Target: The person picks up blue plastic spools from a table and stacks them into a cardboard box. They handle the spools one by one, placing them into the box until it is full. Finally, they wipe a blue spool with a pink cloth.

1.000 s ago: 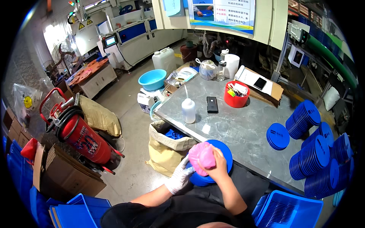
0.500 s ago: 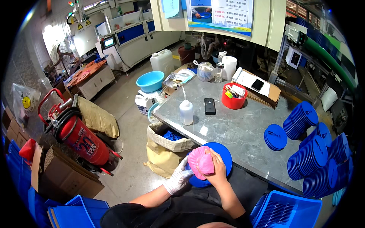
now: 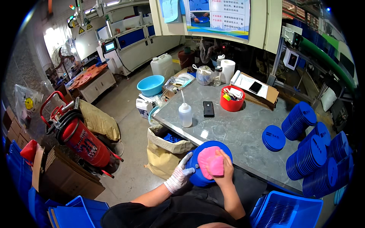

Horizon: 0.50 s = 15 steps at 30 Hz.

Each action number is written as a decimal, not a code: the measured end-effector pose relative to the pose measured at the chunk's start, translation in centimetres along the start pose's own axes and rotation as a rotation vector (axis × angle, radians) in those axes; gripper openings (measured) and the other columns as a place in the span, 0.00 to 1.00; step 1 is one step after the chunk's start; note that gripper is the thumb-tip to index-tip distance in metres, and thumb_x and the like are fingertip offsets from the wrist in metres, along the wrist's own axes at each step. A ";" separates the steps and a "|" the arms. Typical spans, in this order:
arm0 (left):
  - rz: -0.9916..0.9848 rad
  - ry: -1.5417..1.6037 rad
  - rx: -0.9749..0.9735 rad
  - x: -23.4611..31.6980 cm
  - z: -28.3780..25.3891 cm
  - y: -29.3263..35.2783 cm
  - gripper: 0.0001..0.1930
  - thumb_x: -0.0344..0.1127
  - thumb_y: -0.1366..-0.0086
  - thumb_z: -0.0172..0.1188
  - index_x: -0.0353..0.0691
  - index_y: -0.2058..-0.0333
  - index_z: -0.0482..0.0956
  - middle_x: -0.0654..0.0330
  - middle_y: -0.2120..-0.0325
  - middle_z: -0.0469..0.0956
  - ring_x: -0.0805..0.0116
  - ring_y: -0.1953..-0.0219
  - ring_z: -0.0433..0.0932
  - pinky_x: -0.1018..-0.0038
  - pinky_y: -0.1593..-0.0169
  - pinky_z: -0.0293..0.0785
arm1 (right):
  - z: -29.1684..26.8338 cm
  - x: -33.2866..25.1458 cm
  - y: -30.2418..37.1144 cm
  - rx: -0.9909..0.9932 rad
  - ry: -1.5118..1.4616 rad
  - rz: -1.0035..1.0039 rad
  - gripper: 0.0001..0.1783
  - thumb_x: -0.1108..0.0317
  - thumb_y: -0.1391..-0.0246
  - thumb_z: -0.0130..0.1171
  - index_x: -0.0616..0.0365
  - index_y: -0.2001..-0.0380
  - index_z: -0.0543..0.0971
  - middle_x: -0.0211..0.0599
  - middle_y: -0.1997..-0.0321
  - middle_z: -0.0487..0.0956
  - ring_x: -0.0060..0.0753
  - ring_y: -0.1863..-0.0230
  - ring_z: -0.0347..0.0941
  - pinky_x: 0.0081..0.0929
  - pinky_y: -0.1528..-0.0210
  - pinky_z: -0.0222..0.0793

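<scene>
A stack of round blue plastic discs (image 3: 221, 146) is held tilted at the near table edge, above my lap. My left hand (image 3: 178, 178), in a white glove with grey fingertips, grips the stack at its left side. Bunched in my bare right hand (image 3: 227, 170) is a pink cloth (image 3: 208, 161), pressed on the top disc's face. The cloth hides much of that face, and the stack's underside is out of sight.
Several stacks of blue discs (image 3: 307, 155) stand at the table's right, beside a shorter stack (image 3: 273, 138). Farther back are a squeeze bottle (image 3: 185, 115), a black device (image 3: 208, 109) and a red tub (image 3: 232, 99). An open sack (image 3: 163, 154) and a blue crate (image 3: 291, 211) flank me.
My right hand has moved the pink cloth right and slightly down across the disc, baring more blue at the left. The left hand's fingers have spread a little along the stack's edge.
</scene>
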State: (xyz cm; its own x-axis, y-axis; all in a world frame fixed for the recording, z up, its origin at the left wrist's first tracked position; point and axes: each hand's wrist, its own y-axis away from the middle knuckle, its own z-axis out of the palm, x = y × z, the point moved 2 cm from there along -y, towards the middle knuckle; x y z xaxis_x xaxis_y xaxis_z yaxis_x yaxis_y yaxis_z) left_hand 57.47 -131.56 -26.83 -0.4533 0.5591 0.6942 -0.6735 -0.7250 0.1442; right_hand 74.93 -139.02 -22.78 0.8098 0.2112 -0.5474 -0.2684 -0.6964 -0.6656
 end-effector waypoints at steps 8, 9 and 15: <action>0.095 -0.178 0.024 -0.3 0.6 -0.1 0.42 0.25 0.46 0.60 0.39 0.34 0.50 0.58 0.41 0.61 0.66 0.46 0.66 0.72 0.42 0.65 | 1.1 5.8 2.3 0.176 -0.044 0.537 0.31 0.65 0.66 0.72 0.61 0.56 0.74 0.44 0.52 0.76 0.49 0.46 0.70 0.39 0.45 0.67; 0.074 -0.177 0.048 -0.3 -0.1 -0.1 0.41 0.26 0.45 0.60 0.39 0.34 0.49 0.57 0.40 0.60 0.65 0.44 0.66 0.73 0.42 0.64 | 1.7 3.0 1.8 0.158 -0.071 0.449 0.31 0.65 0.68 0.72 0.61 0.56 0.74 0.43 0.50 0.76 0.48 0.44 0.69 0.38 0.45 0.67; 0.056 0.010 0.054 -0.2 -2.6 -0.9 0.39 0.22 0.45 0.60 0.43 0.35 0.55 0.56 0.41 0.63 0.65 0.44 0.68 0.68 0.40 0.66 | 0.0 0.5 3.8 -0.061 0.049 -0.080 0.36 0.65 0.74 0.72 0.60 0.55 0.73 0.41 0.46 0.75 0.44 0.41 0.68 0.40 0.42 0.65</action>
State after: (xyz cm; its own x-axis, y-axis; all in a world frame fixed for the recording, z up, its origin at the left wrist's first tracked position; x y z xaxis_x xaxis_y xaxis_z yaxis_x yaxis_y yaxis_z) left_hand 56.60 -129.98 -28.96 -0.4956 0.5206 0.6952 -0.6146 -0.7758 0.1428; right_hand 74.32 -141.55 -25.59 0.8525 0.2349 -0.4669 -0.1707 -0.7193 -0.6734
